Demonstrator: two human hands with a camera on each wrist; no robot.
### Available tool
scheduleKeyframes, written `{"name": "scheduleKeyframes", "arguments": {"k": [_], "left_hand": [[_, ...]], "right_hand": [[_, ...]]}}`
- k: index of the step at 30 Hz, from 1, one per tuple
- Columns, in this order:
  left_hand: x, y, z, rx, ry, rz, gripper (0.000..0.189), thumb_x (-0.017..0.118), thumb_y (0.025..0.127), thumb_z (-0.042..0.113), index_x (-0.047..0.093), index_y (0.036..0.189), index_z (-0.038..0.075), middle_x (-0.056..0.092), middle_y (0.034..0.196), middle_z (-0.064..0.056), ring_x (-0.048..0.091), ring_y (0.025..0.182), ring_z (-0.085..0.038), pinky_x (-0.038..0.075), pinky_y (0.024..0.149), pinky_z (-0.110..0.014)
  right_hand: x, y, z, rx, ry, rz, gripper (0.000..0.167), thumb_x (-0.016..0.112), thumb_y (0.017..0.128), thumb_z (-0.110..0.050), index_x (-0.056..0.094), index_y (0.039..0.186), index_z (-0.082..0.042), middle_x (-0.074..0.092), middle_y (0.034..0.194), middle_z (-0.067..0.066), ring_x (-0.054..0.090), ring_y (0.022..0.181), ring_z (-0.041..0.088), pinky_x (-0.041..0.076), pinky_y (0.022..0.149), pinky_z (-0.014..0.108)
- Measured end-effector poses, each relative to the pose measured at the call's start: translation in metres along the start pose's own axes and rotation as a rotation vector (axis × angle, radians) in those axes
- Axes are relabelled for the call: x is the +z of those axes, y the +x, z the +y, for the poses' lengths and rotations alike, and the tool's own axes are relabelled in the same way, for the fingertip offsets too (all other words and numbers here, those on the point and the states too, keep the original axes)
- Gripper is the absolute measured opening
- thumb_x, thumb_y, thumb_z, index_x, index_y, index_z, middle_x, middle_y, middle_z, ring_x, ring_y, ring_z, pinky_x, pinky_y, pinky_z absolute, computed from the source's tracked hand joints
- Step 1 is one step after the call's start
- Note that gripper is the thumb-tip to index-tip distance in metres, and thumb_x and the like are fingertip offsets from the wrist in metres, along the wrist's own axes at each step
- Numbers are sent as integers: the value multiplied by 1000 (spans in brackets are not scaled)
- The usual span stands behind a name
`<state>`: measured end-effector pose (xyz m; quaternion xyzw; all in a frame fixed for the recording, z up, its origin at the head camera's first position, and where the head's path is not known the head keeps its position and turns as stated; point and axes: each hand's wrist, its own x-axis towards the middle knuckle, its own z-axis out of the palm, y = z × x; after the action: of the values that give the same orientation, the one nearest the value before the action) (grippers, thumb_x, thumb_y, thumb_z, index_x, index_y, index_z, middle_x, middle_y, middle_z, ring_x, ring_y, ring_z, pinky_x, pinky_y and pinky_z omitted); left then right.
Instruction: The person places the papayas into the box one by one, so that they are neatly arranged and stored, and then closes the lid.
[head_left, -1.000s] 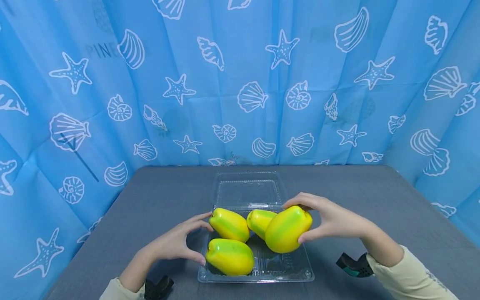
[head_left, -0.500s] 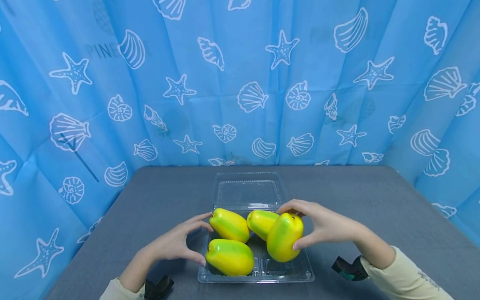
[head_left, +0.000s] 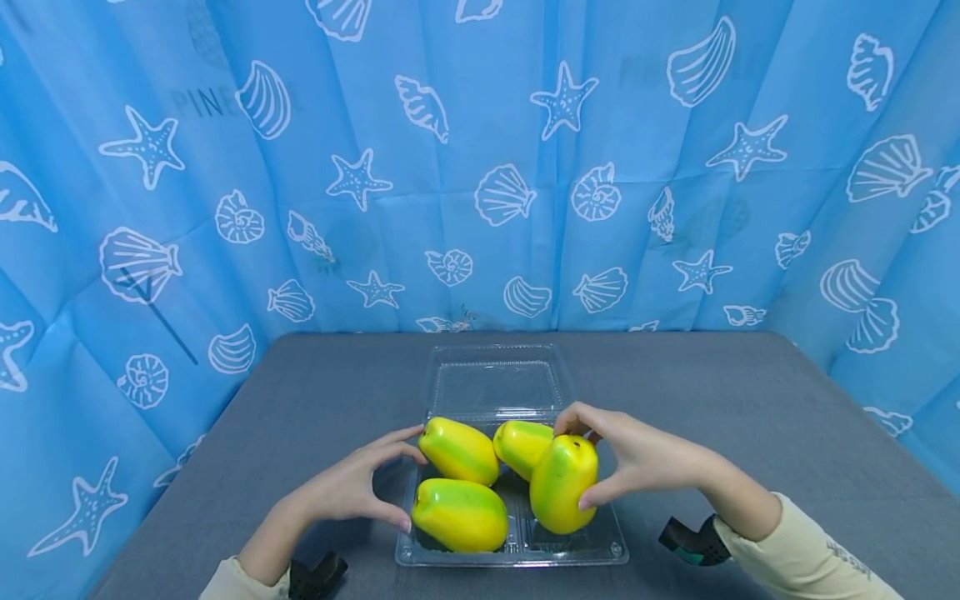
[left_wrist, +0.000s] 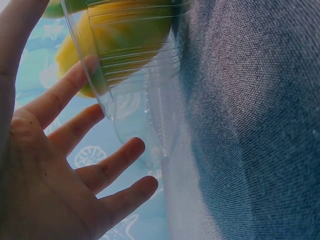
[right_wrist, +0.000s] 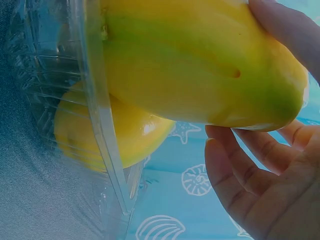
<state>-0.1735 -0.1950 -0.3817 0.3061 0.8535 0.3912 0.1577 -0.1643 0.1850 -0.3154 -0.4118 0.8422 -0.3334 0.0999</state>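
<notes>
My right hand (head_left: 637,454) grips a yellow-green papaya (head_left: 564,487) between thumb and fingers. In the head view it is tilted over the front right part of a clear plastic clamshell box (head_left: 517,562); in the right wrist view one end of this fruit reaches inside the rim. Three more papayas lie in the box: one back left (head_left: 459,450), one front left (head_left: 461,521) and one back right (head_left: 517,442), partly covered by the held one. At the box's left side my left hand (head_left: 348,483) is spread, its fingers (left_wrist: 75,80) touching or close to the rim.
The box's clear lid (head_left: 495,385) lies folded back behind it. Grey cloth covers the table (head_left: 337,375). A blue curtain (head_left: 480,167) with white shells and starfish hangs behind and at both sides.
My right hand has moved the papaya down and slightly left towards the front right of the box, turning it more upright. The left hand stays where it was.
</notes>
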Motion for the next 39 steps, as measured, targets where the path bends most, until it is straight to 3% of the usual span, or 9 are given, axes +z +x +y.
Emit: {"name": "scheduleKeyframes", "arguments": {"k": [10, 21, 39], "left_hand": [[0, 0, -1, 3, -5, -1, 56, 78, 73, 35, 54, 120, 19, 23, 155, -11, 23, 140, -42, 26, 101, -70], [1, 1, 1, -15, -3, 2, 56, 78, 73, 36, 55, 120, 19, 24, 155, -12, 23, 139, -44, 25, 100, -72], [0, 0, 2, -2, 0, 2, 58, 79, 73, 35, 54, 122, 17, 23, 155, -11, 22, 140, -43, 26, 101, -71]], "right_hand": [[2, 2, 0, -27, -36, -27, 56, 76, 75, -36, 49, 119, -13, 58, 116, 1, 51, 99, 5, 49, 85, 25], [4, 6, -4, -1, -52, -64, 60, 76, 75, -38, 49, 122, -12, 57, 120, 3, 51, 103, 6, 49, 86, 25], [13, 11, -1, -73, -65, -105, 57, 72, 79, -39, 50, 123, -11, 58, 119, 3, 51, 101, 8, 50, 85, 25]]}}
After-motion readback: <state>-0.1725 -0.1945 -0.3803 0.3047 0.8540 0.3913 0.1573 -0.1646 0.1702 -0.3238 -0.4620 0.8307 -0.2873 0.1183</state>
